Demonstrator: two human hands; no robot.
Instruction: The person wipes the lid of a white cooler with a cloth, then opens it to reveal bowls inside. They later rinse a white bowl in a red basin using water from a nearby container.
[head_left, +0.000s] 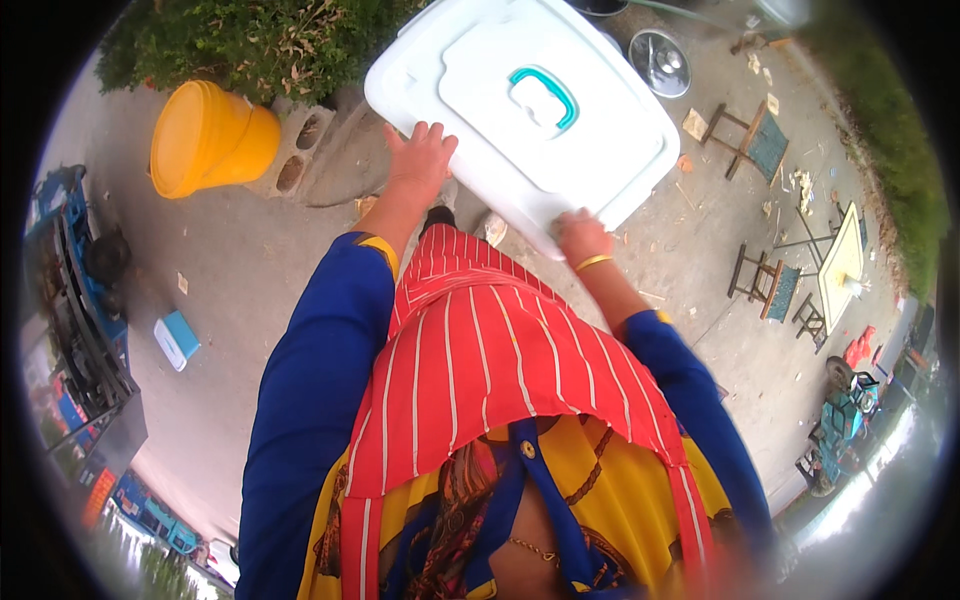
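Note:
A large white plastic storage box (487, 97) with a flat lid stands out before me at the top of the view. A teal-edged handle (546, 101) is set in the middle of its lid. My left hand (420, 161) grips the box's left near edge, fingers spread over the rim and thumb towards the bush. Around the near right corner closes my right hand (583, 238), with a yellow bracelet at the wrist. The sides of the box are mostly hidden under the lid. Below it hangs my red striped apron (480, 345).
A lidded yellow bucket (217, 139) sits left, beside a hollow concrete block (300, 146) and a leafy bush (255, 45). Right of the box lies a glass pot lid (660, 63). Folding stools (754, 142) and a small table (840, 266) stand further right. Litter dots the concrete ground (225, 300).

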